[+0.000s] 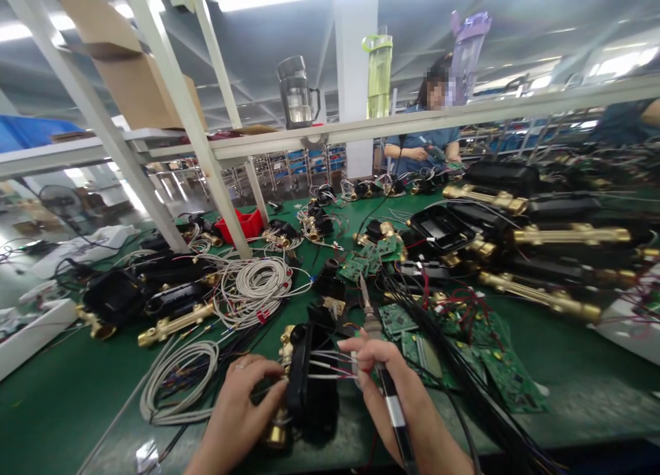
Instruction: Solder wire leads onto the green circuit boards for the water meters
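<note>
My left hand point(245, 406) is closed on the near-left side of a brass-bodied meter, its fingers and thumb against the brass pipe point(277, 435). The meter's black housing point(300, 379) stands tilted on its side. Several thin grey and white wires point(324, 366) stretch from the housing toward my right fingers. My right hand point(394, 385) holds a soldering iron point(396, 414), its tip pointing up and away over the bench. The fingertips are at the wire ends; whether they pinch them is hard to tell. Just right of the iron lie green circuit boards point(397, 318).
Coiled grey cables point(180, 379) and black-and-brass meters lie to the left. Black cables point(438, 337), more boards and brass meters point(541, 296) crowd the right. A shelf rail point(330, 135) with bottles crosses above the green bench point(46, 413). Beyond it sits another person point(417, 145).
</note>
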`<state>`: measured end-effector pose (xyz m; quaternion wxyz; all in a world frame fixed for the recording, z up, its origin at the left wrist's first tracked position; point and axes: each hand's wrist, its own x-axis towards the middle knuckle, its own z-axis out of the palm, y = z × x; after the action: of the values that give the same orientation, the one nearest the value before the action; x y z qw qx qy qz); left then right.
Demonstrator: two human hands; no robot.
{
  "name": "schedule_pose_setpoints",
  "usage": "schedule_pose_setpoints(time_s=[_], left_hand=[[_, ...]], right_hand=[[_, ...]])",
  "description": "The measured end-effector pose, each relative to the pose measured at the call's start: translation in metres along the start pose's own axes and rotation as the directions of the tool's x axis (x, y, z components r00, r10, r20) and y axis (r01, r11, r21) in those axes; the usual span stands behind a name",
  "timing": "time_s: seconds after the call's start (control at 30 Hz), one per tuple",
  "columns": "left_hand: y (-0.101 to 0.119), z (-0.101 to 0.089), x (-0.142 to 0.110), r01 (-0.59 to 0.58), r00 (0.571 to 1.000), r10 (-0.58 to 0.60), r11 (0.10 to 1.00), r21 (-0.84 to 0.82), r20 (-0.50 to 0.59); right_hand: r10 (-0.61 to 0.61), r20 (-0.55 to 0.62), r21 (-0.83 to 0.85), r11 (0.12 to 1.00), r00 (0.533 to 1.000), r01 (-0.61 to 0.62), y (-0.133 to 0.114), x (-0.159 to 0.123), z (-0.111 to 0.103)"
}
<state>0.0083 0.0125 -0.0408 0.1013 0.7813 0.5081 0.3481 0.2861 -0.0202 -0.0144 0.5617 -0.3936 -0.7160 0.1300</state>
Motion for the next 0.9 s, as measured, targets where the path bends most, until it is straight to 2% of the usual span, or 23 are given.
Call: schedule_pose_setpoints(time_s=[0.1,0.17,0.2,0.3,0.4,0.53,0.73,0.9], left_hand=[[0.013,-0.007,0.002,-0.050,0.991,0.045,0.998,-0.031,-0.127],[0.034,-0.009,0.008,-0.134,0.970,0.128,0.991,-0.016,-0.209],[0.047,-0.007,0.012,-0.187,0.961,0.182,0.982,-0.001,-0.209],[0.085,0.004,0.025,-0.333,0.937,0.336,0.942,0.042,-0.100],[0.107,0.017,0.035,-0.391,0.920,0.391,0.919,0.045,0.010],[0.110,0.024,0.040,-0.422,0.903,0.421,0.907,-0.009,0.082],[0.109,0.022,0.040,-0.487,0.873,0.487,0.873,0.001,-0.002],[0.107,0.022,0.043,-0.478,0.878,0.478,0.876,0.060,0.011]], right_hand=[[-0.012,0.013,0.008,1.000,1.000,0.012,-0.004,0.001,-0.003],[-0.024,0.020,0.014,1.000,1.000,0.024,-0.006,0.001,-0.004],[-0.030,0.018,0.017,0.999,0.999,0.029,-0.006,0.000,-0.004],[-0.040,0.009,0.030,0.999,0.999,0.040,-0.006,-0.001,-0.004],[-0.053,-0.003,0.015,0.998,0.999,0.053,-0.006,-0.003,-0.005],[-0.051,0.000,0.002,0.999,0.999,0.051,-0.006,-0.004,-0.007],[-0.020,-0.007,0.009,1.000,1.000,0.021,0.003,-0.007,-0.002],[-0.008,0.005,-0.027,1.000,1.000,0.008,0.008,-0.009,-0.008]])
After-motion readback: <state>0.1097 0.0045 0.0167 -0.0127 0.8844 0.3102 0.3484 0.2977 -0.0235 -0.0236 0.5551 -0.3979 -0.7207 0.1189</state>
